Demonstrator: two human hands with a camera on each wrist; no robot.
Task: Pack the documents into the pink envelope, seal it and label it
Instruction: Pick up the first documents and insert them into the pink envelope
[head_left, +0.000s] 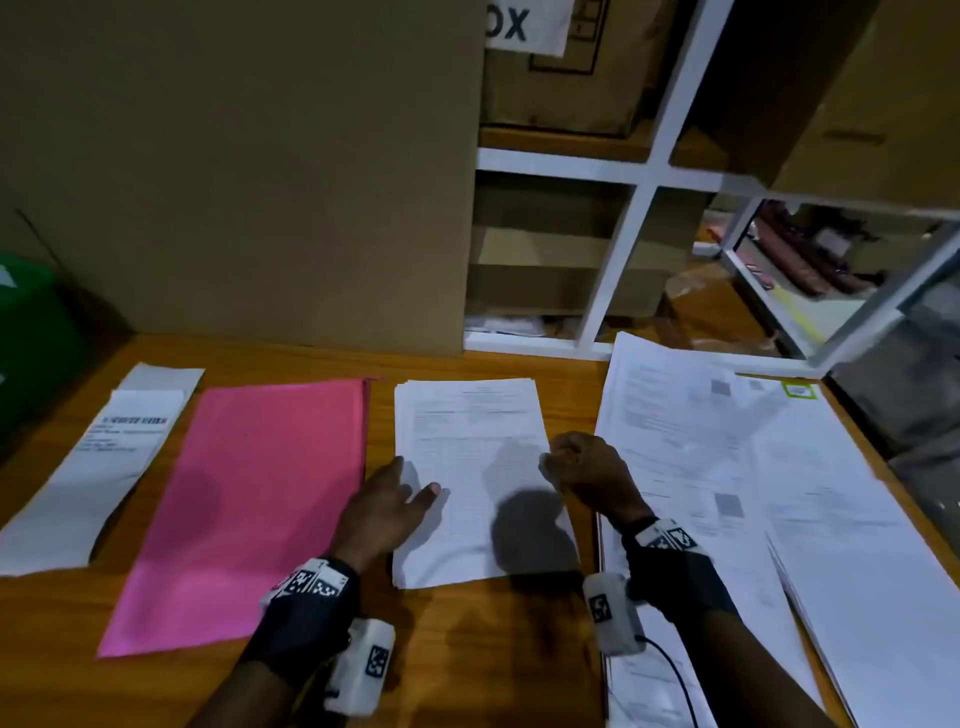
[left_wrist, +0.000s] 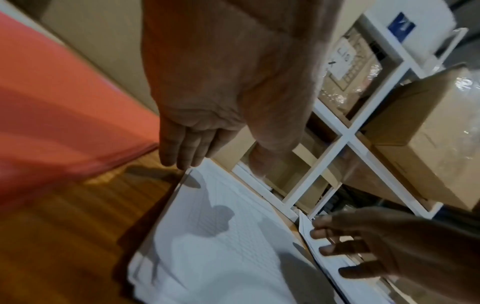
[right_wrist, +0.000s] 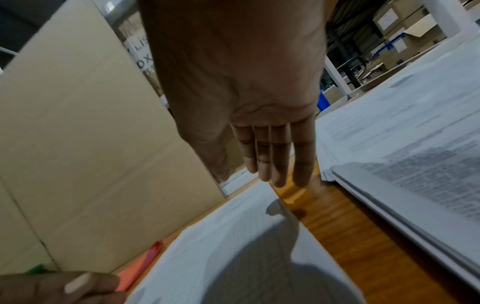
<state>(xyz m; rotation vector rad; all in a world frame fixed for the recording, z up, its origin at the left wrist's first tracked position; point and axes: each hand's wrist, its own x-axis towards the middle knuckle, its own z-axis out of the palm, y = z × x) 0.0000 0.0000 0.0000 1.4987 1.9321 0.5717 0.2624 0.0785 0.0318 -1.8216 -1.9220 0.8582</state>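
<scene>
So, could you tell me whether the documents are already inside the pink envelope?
Not yet. The small document stack lies on the table beside the flat pink envelope, with both hands at the stack's edges.

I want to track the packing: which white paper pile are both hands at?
The small neat white sheet stack beside the pink envelope, flanked by left hand and right hand; not the big spread pile or label slip.

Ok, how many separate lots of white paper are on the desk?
3: the label sheet at far left, the document stack between both hands, and the spread sheets at right. More could lie beneath.
</scene>
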